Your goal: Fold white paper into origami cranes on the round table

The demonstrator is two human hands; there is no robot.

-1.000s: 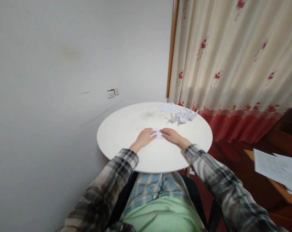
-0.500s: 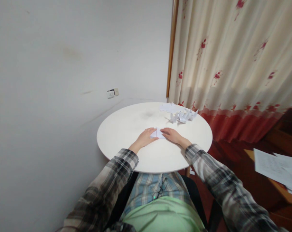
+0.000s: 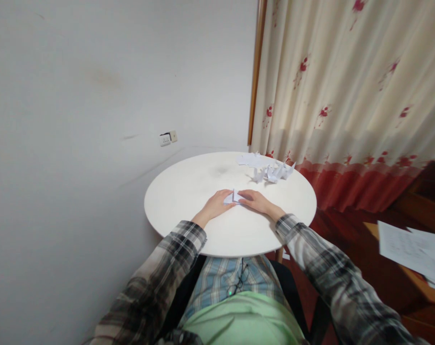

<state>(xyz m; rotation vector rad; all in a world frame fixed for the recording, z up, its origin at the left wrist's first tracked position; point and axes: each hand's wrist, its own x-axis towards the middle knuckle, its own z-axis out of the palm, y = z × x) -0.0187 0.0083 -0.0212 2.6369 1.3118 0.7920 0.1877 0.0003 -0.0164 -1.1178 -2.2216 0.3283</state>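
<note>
A small folded piece of white paper lies on the round white table, between my two hands. My left hand grips its left side, thumb at the near edge and fingers at the far edge. On the right side, my right hand has its fingers closed on the paper, where a flap stands partly raised near the middle. Parts of the paper are hidden under my fingers.
Several folded white paper figures stand at the back right of the table, beside white paper sheets. A wall with a socket is on the left, a curtain behind. Written papers lie on wooden furniture at right.
The paper's right part has been lifted and folded toward the middle, and it looks narrower. My right fingers have shifted slightly left with it; my left hand stays in place.
</note>
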